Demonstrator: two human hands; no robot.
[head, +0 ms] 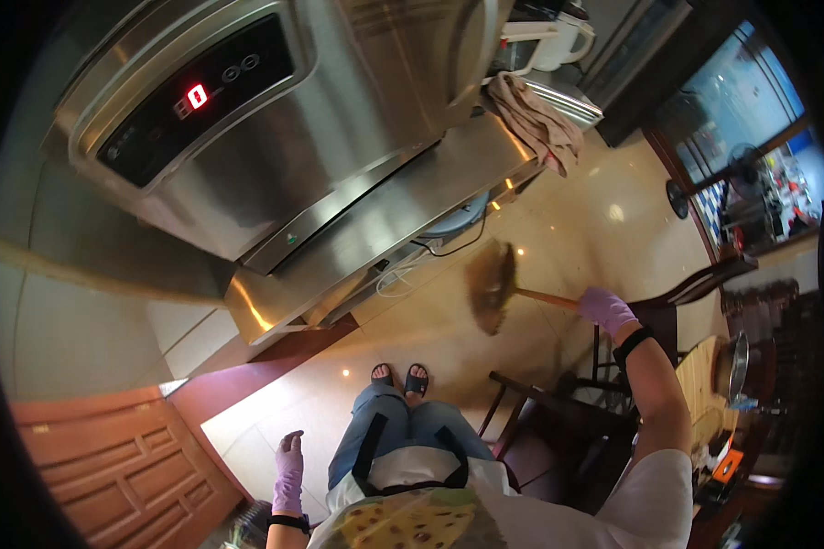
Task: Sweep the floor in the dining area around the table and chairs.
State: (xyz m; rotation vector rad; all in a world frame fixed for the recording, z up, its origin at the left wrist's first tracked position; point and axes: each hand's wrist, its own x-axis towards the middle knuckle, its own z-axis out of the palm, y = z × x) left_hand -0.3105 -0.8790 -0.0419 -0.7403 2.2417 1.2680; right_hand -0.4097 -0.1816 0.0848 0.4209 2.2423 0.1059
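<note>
My right hand (pixel 605 309), in a thin purple glove, is closed around the handle of a broom (pixel 492 288). The broom has a wooden handle and a brown head, which is blurred and hangs over the tiled floor (pixel 412 322) right of the steel counter. My left hand (pixel 289 456), also in a purple glove, hangs at my side at the lower left with no object seen in it. Its fingers are partly bent and seen edge-on.
A stainless steel counter (pixel 384 233) with cables beneath runs along the front. A cloth (pixel 535 123) hangs off its right end. Dark wooden chairs (pixel 563 425) stand close on the right, beside a table (pixel 704 384). A wooden door (pixel 130 473) is at the lower left.
</note>
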